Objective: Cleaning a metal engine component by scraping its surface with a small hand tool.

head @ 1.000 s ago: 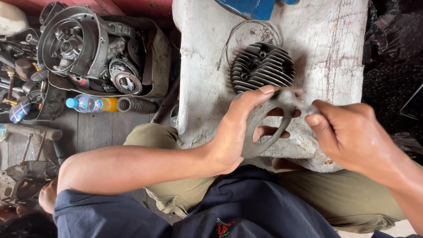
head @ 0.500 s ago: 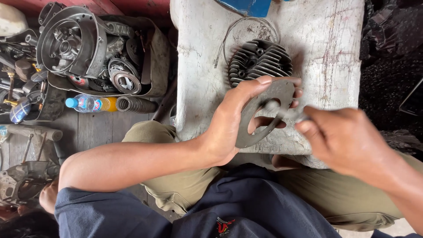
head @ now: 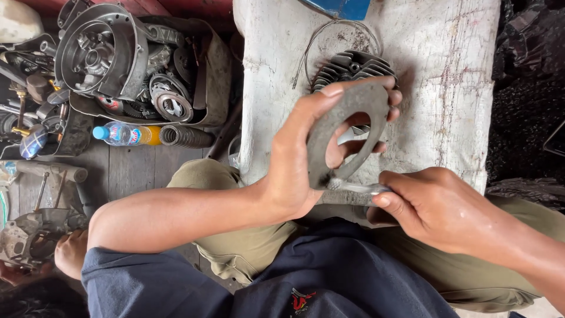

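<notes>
Gripping grey ring (head: 348, 136), hands (head: 306, 159) closed.

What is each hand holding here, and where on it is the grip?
Left hand holds a grey ring plate by its rim, fingers through the centre hole. Right hand pinches a thin metal tool near its tip, against the plate's lower edge.

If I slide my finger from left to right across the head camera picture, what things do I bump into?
Round engine cover → plastic bottle → coiled spring → left hand → grey ring-shaped disc → right hand holding a thin metal tool.
</notes>
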